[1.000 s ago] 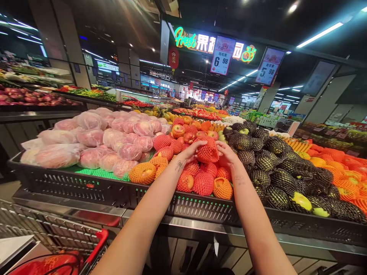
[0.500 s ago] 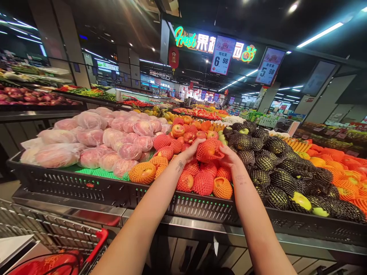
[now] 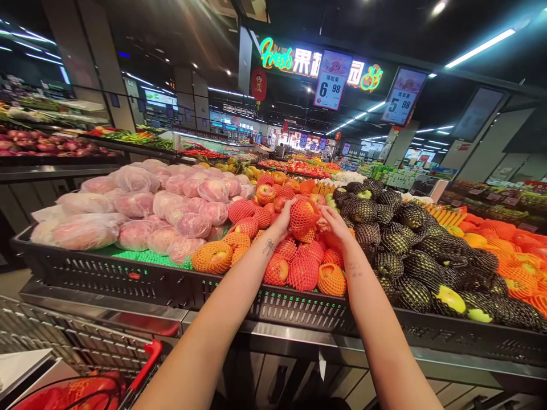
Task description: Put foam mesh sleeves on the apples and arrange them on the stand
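Note:
Between my hands, above the fruit pile, is a red apple (image 3: 303,216) in a red foam net. My left hand (image 3: 282,221) is wrapped round its left side, the far fingers hidden behind it. At the apple's right side, my right hand (image 3: 334,225) has its thumb and fingers pinched together on the edge of the net. Below lie several apples in red and orange foam nets (image 3: 305,267), filling the front of a black crate (image 3: 299,307). Bare red apples (image 3: 280,203) show just behind my left hand.
Pink fruit in clear wrap (image 3: 171,210) is heaped on the left. Fruit in black nets (image 3: 397,250) is piled on the right, with orange-netted fruit (image 3: 508,262) beyond. A shopping cart (image 3: 85,341) stands at lower left. Price signs (image 3: 333,80) hang overhead.
The netted apple has turned between my hands and now shows more of its rounded side. My right hand has shifted slightly left and its fingers have drawn together.

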Available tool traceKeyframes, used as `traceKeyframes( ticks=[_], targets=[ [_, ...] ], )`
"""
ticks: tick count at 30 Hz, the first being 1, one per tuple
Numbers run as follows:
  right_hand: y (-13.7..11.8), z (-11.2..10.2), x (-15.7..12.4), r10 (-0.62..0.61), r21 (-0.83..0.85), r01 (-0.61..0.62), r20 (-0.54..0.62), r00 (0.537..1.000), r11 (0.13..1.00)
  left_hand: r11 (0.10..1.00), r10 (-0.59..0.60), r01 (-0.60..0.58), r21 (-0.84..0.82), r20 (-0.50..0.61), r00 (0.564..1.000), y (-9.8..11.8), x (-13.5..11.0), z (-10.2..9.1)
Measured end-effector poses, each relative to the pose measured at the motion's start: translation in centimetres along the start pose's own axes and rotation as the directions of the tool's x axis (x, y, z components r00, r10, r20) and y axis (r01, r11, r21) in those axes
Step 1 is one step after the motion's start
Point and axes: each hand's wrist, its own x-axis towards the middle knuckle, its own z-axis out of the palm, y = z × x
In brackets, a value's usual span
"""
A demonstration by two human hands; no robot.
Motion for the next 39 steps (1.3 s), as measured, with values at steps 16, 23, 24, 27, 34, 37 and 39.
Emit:
traceKeyframes(
  ticks=[16,23,24,27,34,37,39],
  targets=[
    [0.1,0.7,-0.5,-0.553,-0.516,0.557,0.180,0.813,0.651,0.914,0.160,-0.151,0.376,0.006,0.987,-0.9,0.7,-1.2],
    [0.5,1.5,-0.4,-0.531,-0.446,0.556,0.192,0.825,0.702,0.804,0.262,-0.238,0.545,0.035,0.964,-0.6,0.6,-1.0],
    [0.4,1.4,-0.4,-0.530,-0.427,0.547,0.169,0.831,0.720,0.768,0.338,-0.282,0.575,0.011,0.941,-0.4,0.6,-1.1],
    [0.2,0.9,-0.3,-0.545,-0.394,0.526,0.073,0.836,0.754,0.515,0.652,-0.422,0.746,-0.022,0.758,0.3,0.3,-1.6],
    [0.3,0.7,-0.2,-0.573,-0.396,0.486,-0.133,0.809,0.779,0.006,0.715,0.249,0.969,-0.178,0.676,1.8,-1.4,-2.3],
    [0.0,1.1,-0.5,-0.546,-0.404,0.448,-0.167,0.821,0.798,-0.062,0.507,0.432,0.900,-0.344,0.790,1.4,-1.2,-2.9],
    [-0.2,1.2,-0.6,-0.524,-0.418,0.417,-0.183,0.832,0.807,-0.083,0.421,0.449,0.889,-0.377,0.825,1.0,-0.7,-3.4]
  ],
)
